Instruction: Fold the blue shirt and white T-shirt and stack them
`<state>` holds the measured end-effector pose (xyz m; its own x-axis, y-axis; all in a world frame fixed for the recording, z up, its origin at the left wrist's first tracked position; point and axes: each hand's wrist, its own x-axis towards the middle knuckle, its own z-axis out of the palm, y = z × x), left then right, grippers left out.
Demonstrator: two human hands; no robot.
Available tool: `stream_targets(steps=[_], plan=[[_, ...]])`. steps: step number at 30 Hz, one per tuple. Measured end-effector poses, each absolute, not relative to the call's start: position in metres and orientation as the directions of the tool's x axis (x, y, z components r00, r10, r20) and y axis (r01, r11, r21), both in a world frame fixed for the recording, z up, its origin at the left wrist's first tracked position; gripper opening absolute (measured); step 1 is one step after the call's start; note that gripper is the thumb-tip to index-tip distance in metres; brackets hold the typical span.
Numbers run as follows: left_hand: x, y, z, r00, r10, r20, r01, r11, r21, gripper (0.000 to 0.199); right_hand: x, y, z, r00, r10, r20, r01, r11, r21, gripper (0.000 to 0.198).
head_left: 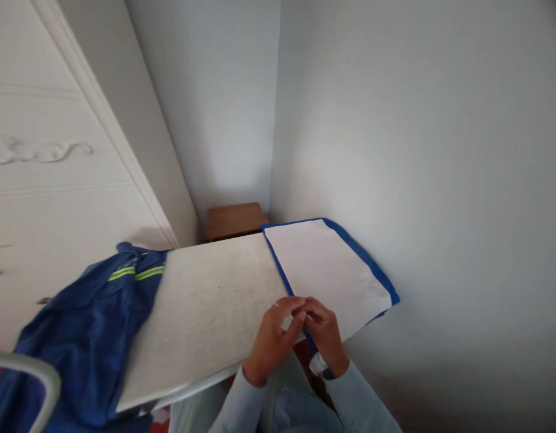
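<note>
My left hand point(272, 338) and my right hand point(325, 335) meet at the fingertips above the table's near right edge. Both have their fingers bent into a pinch. Whatever lies between them, if anything, is too small to make out. Just beyond my hands a white sheet point(323, 258) rests on a larger blue cloth point(360, 251), whose border shows along the sides. A small white crumpled-looking thing point(318, 364) is beside my right wrist, partly hidden by it.
The white table point(215, 294) has a dark blue garment point(101, 319) with yellow-green stripes draped over its left end. A grey curved tube point(38, 367) stands at the lower left. Behind are a brown wooden top point(235, 219), a white cabinet point(61, 222) and grey walls.
</note>
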<state>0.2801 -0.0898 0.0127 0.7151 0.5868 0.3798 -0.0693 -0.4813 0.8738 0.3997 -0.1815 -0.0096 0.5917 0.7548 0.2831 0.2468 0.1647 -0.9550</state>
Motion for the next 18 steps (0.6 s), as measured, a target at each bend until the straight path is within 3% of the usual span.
stream_targets(steps=[3, 6, 12, 18], plan=[[0.226, -0.115, -0.013, 0.594, 0.730, 0.337, 0.026, -0.437, 0.899, 0.029, 0.367, -0.185, -0.028, 0.492, 0.835, 0.246, 0.246, 0.138, -0.959, 0.019], [0.181, -0.126, -0.035, 0.569, 0.808, 0.151, 0.157, -0.287, 0.945, 0.022, 0.338, -0.190, -0.052, 0.374, 0.904, 0.207, 0.286, 0.099, -0.953, 0.022], [0.119, -0.133, -0.089, 0.497, 0.841, -0.213, 0.361, 0.023, 0.932, 0.028, 0.278, -0.190, -0.116, 0.133, 0.984, 0.119, 0.428, 0.051, -0.902, 0.035], [0.079, -0.138, -0.178, 0.486, 0.783, -0.388, 0.526, 0.092, 0.845, 0.017, 0.253, -0.204, -0.191, -0.078, 0.997, -0.028, 0.441, 0.009, -0.898, 0.028]])
